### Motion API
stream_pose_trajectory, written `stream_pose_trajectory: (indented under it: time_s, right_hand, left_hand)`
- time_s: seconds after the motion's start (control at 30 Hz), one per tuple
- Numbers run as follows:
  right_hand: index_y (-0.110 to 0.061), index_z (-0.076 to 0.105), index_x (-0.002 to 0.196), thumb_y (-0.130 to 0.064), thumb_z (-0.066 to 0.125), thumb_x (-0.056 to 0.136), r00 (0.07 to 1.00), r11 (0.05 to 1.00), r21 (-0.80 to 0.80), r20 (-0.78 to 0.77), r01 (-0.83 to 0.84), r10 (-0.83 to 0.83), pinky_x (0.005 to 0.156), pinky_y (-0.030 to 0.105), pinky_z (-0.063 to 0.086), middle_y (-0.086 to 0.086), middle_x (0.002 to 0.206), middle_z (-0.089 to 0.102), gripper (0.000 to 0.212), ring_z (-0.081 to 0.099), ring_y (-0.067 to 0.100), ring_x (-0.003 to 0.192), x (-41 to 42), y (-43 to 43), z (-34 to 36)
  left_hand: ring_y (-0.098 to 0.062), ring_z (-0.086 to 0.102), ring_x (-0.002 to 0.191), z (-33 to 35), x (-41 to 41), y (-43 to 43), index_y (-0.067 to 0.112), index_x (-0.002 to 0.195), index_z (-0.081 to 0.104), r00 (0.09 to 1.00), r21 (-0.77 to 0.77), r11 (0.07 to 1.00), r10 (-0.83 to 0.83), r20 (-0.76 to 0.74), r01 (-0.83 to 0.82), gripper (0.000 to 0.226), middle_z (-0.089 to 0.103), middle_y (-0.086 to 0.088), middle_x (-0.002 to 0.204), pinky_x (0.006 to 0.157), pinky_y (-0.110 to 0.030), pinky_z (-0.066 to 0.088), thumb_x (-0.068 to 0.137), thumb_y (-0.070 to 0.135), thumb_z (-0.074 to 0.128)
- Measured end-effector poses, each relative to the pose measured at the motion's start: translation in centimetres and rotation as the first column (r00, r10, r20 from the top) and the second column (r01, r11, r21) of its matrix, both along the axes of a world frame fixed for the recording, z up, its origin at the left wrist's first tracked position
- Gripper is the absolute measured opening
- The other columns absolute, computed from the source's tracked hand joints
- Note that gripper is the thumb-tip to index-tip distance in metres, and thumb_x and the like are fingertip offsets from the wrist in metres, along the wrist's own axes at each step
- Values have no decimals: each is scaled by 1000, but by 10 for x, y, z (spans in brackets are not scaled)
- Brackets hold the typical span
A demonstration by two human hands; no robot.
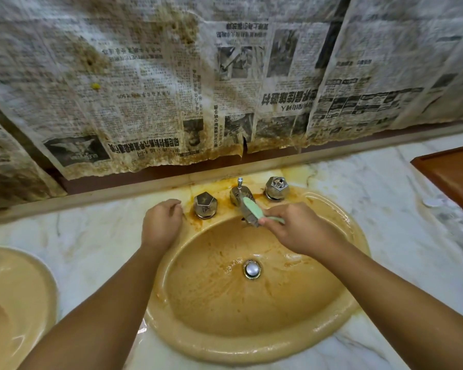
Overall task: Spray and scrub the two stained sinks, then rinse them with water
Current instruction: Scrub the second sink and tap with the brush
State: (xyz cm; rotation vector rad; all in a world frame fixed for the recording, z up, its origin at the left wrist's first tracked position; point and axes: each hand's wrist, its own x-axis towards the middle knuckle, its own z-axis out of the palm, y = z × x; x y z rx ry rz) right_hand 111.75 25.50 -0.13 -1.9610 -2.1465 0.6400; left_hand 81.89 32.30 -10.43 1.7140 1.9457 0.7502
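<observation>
Head view: the back wall is covered by stained, wrinkled newspaper [171,89], below which a marble counter [96,236] is seen with two yellow sinks set into it. The nearer sink [225,351] is shown whole in the middle; only part of the second sink [19,289] is caught at the left edge, and a wooden tray [449,172] is cut off at the right. The scrubbing step is judged to be in hand, on the nearer sink. The left hand [159,225] is propped on the rim just beside the left knob [205,205], its fingers curled under with nothing seen in them. The right hand [292,231] is held over the back of the bowl, the handle of a green brush [253,208] pinched between thumb and fingers, and the brush head is laid against the spout [245,206]. Rusty stains are spread around the spout and both knobs, so firm strokes there are likely called for next, followed by the rim. The bowl is coated with a smeared brown film and some froth near the drain plug [252,268]; no standing water is seen. A darker brown patch is visible in the second sink. What lies on the tray cannot be made out.
</observation>
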Motion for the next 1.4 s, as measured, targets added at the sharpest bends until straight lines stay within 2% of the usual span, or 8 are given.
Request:
stream_pose_trajectory:
  time_s: [0.33, 0.47, 0.53, 0.67, 0.83, 1.17, 1.3, 1.4]
  right_hand:
    - [-21, 71, 85, -55, 70, 90, 954, 968, 78, -208, 238, -218, 56, 35, 44, -3, 65, 64, 35, 58, 14, 62, 21, 2, -14]
    - [-17, 68, 80, -57, 73, 87, 921, 957, 80, -305, 279, -243, 60, 35, 44, -1, 66, 65, 40, 60, 19, 66, 46, 9, -19]
    - [-16, 74, 86, -54, 70, 90, 895, 954, 66, -371, 294, -250, 69, 38, 49, 1, 77, 70, 39, 63, 22, 76, 60, 11, -22]
    - [-14, 72, 82, -27, 57, 97, 843, 958, 46, -488, 283, -226, 60, 33, 42, 3, 72, 65, 25, 57, 20, 69, 89, 11, -20]
    - [-12, 62, 71, -19, 51, 98, 800, 967, 36, -570, 254, -189, 52, 29, 35, 2, 65, 59, 31, 50, 15, 60, 120, 5, -20]
    - [-21, 43, 107, -9, 45, 101, 737, 988, 21, -668, 152, -99, 57, 36, 42, 9, 86, 64, 14, 62, 26, 75, 125, 11, -31]
    - [-33, 37, 100, -24, 48, 103, 761, 999, 29, -648, 39, -11, 57, 38, 47, 1, 86, 67, 15, 63, 17, 74, 124, 22, -42]
    - [-35, 39, 96, -29, 55, 100, 768, 999, 40, -638, -34, 52, 62, 43, 51, -4, 79, 68, 18, 64, 16, 70, 130, 33, -49]
  left_hand:
    - [-13, 54, 86, 81, 123, -35, 17, 93, 75, 986, 345, 928, -162, 36, 140, 18, 69, 5, 89, 74, -34, 44, 99, 24, 60]
    - [-24, 58, 58, 101, 174, -45, 10, 60, 64, 985, 17, 985, -173, 14, 172, 53, 62, -8, 56, 60, -47, 49, 98, 46, 56]
    - [-25, 62, 57, 106, 196, -49, 11, 63, 71, 980, -116, 975, -195, -36, 190, 59, 66, -7, 59, 59, -45, 51, 97, 55, 53]
    - [-16, 56, 49, 110, 233, -54, 13, 76, 78, 948, -313, 949, 64, 311, 39, 50, 70, 1, 65, 43, -24, 39, 102, 48, 55]
    - [-16, 45, 55, 110, 271, -62, 11, 79, 81, 865, -430, 900, 270, 422, -71, 45, 59, 6, 60, 49, -27, 34, 99, 47, 61]
    - [-9, 26, 44, 101, 314, -59, 8, 95, 67, 485, -595, 792, 579, 656, -140, 13, 35, 4, 54, 39, -20, 20, 97, 21, 69]
    - [-10, 44, 50, 96, 315, -54, 13, 99, 71, 455, -598, 780, 607, 652, -185, 15, 54, 5, 53, 46, -24, 36, 100, 23, 60]
    - [-18, 66, 69, 88, 310, -45, 4, 114, 68, 392, -562, 797, 600, 697, -221, 25, 74, -7, 81, 57, -30, 52, 105, 21, 53]
